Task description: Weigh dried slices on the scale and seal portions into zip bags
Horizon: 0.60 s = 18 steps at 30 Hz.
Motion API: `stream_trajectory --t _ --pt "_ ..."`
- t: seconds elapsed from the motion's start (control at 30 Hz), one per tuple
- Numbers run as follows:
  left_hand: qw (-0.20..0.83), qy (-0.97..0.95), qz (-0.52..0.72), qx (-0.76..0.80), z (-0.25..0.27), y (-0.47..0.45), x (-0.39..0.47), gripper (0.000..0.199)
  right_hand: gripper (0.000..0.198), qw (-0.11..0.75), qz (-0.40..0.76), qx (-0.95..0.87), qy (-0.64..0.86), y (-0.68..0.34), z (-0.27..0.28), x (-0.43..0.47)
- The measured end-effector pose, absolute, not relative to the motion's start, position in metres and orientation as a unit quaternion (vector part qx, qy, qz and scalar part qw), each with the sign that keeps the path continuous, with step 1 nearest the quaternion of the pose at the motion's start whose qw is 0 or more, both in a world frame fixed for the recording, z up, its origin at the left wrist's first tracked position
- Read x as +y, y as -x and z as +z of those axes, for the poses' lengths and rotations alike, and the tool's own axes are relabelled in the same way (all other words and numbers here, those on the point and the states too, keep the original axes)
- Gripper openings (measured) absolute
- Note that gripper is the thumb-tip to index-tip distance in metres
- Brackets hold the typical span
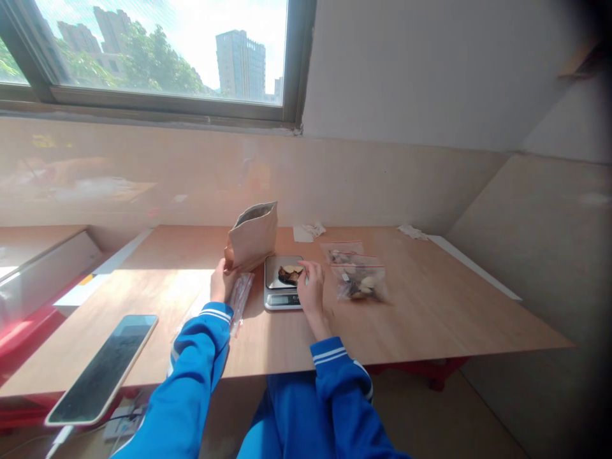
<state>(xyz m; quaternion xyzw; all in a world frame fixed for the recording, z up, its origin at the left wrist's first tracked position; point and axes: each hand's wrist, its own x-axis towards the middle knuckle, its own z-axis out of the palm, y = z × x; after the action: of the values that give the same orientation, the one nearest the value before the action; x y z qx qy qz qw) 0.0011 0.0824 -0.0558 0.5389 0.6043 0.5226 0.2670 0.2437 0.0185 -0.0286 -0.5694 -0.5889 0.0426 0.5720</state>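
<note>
1. Dried pieces [288, 275], dark with a paler slice among them, lie on the plate of a small scale [284, 301] near the middle of the head view; the scale rests on the desk [430, 319], and its display is too small to read
2. They look light, dry and rather stiff, probably brittle at thin edges, so a gentle pinch on a broad side should suit them better than a squeeze across a rim
3. Right hand [310, 284] is over the right side of the plate, thumb and fingers brought nearly together at the edge of the pieces; it touches or almost touches them, and I cannot tell whether one is gripped
4. Left hand [224, 282] is partly curled at the lower left corner of a brown pouch [257, 237]; how firmly it holds the pouch is hidden
5. That pouch stands on the desk just left of the scale, leaning a little, mouth open upward; it seems light and flexible but able to hold its shape, best taken by a side or lower corner
6. Clear bags [243, 294] lie just beside the left hand, looking thin and slippery
7. Filled clear bags [361, 284] with red strips lie to the right of the scale, similar pieces inside
</note>
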Motion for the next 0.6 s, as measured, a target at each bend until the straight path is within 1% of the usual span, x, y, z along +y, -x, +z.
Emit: stream_trajectory --t 0.07,0.13,0.23,0.33,0.4,0.5,0.6 --pt "0.269 -0.536 0.52 0.608 -0.055 -0.001 0.082 0.04 0.034 0.613 0.041 -0.596 0.518 -0.246 -0.008 0.013" --pt "0.272 -0.538 0.523 0.603 -0.054 -0.002 0.08 0.036 0.035 0.622 0.034 -0.624 0.472 -0.245 0.016 0.008" --pt "0.272 -0.549 0.528 0.588 -0.052 -0.003 0.078 0.022 0.041 0.569 0.03 -0.705 0.423 -0.241 0.046 0.004" --pt "0.274 -0.555 0.536 0.575 -0.052 -0.004 0.076 0.014 0.047 0.491 0.024 -0.771 0.405 -0.236 0.054 0.006" --pt "0.281 -0.549 0.542 0.571 -0.053 -0.004 0.076 0.016 0.048 0.471 0.014 -0.778 0.414 -0.235 0.052 0.007" --pt "0.284 -0.536 0.552 0.572 -0.055 -0.004 0.077 0.027 0.041 0.471 0.001 -0.762 0.445 -0.236 0.047 0.004" --pt "0.284 -0.535 0.557 0.569 -0.057 -0.004 0.078 0.03 0.034 0.412 0.006 -0.782 0.467 -0.237 0.045 0.001"
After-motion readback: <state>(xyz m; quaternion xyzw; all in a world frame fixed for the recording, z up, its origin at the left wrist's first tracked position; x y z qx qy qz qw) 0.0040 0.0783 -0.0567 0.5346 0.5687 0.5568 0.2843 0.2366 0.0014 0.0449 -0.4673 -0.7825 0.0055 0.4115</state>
